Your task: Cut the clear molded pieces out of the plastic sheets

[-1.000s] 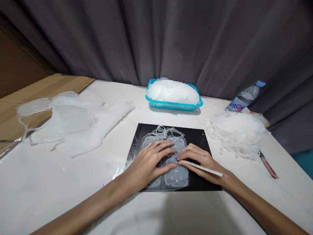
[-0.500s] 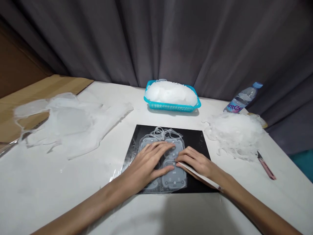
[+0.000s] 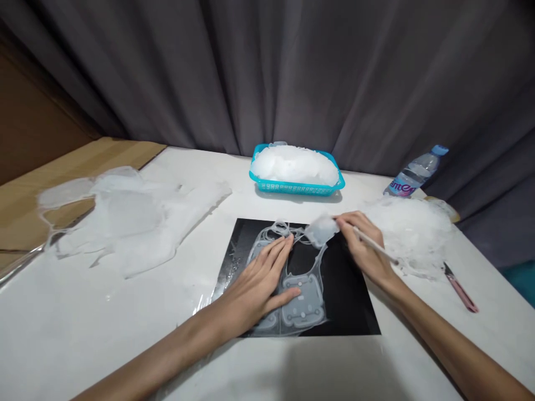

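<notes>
A translucent silicone sheet (image 3: 301, 303) of moulded pads lies on a black mat (image 3: 346, 289) in front of me. My left hand (image 3: 261, 278) lies flat on the sheet, fingers stretched out, pressing it down. My right hand (image 3: 363, 245) is raised over the mat's far right part. Its fingers pinch one clear pad (image 3: 321, 229), lifted off the sheet with a thin strand still hanging from it. A thin white stick (image 3: 376, 244) also lies along that hand.
A turquoise basket (image 3: 267, 184) heaped with clear pads stands at the back. A pile of clear trimmings (image 3: 413, 228) lies at the right, beside a water bottle (image 3: 412, 174) and a pink knife (image 3: 462, 288). Crumpled clear sheets (image 3: 129, 214) lie left, over cardboard (image 3: 25, 189).
My right hand has lifted off the sheet and moved up and to the right, pulling one clear pad free. My left hand stays pressed on the sheet.
</notes>
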`<state>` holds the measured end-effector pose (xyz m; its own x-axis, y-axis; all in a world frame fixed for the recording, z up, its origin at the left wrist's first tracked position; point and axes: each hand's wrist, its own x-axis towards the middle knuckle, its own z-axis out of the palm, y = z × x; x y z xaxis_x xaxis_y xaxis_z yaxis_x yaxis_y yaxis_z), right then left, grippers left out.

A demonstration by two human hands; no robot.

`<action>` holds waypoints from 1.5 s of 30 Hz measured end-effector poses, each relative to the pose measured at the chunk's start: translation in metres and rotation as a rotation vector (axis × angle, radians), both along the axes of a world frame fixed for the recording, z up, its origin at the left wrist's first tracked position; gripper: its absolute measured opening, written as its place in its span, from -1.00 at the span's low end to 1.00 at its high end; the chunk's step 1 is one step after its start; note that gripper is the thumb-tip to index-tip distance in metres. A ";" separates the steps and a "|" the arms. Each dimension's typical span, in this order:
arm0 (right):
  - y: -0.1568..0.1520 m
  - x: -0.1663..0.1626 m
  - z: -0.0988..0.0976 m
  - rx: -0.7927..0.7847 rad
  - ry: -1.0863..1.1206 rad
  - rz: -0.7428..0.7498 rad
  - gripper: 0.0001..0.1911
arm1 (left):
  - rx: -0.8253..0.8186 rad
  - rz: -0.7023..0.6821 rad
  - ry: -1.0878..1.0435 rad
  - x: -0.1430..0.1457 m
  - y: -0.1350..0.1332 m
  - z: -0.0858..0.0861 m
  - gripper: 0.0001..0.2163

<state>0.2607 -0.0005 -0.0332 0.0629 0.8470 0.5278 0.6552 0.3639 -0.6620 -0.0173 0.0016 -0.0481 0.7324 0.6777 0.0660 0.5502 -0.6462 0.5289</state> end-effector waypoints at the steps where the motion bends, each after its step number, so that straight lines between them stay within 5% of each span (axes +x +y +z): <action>1: 0.004 0.006 0.001 0.000 0.049 -0.053 -0.82 | -0.008 0.004 0.000 -0.001 0.000 -0.001 -0.19; 3: 0.006 0.013 0.005 -0.022 0.113 -0.047 -0.82 | -0.021 0.020 -0.010 -0.003 -0.001 -0.002 -0.17; 8: -0.016 -0.006 0.025 -0.218 0.092 0.270 -0.79 | 0.007 0.139 -0.163 0.002 0.002 0.011 -0.12; 11: -0.028 -0.020 0.034 -0.320 0.137 0.421 -0.73 | -0.055 0.133 -0.253 0.015 0.013 0.027 -0.33; 13: -0.031 -0.023 0.033 -0.308 0.214 0.401 -0.67 | -0.209 0.083 -0.269 0.023 0.023 0.034 -0.66; 17: -0.036 -0.018 0.018 -0.161 0.202 0.174 -0.62 | -0.535 0.171 -0.424 0.027 0.033 0.035 -0.65; 21: -0.040 -0.019 -0.005 -0.089 0.004 0.060 -0.45 | -0.645 0.291 -0.568 0.020 0.031 0.027 -0.64; 27: -0.040 -0.032 -0.016 -0.191 -0.045 0.260 -0.72 | -0.834 0.258 -0.663 0.016 0.026 0.026 -0.63; 32: -0.029 -0.036 -0.011 -0.277 -0.018 0.386 -0.37 | -0.905 0.232 -0.664 0.016 0.026 0.021 -0.60; 39: -0.009 -0.036 -0.021 -0.297 0.156 0.406 -0.78 | -0.865 0.250 -0.693 0.012 0.031 0.010 -0.54; 45: -0.011 -0.036 -0.018 -0.270 0.110 0.415 -0.89 | -0.776 0.240 -0.626 0.015 0.029 0.017 -0.64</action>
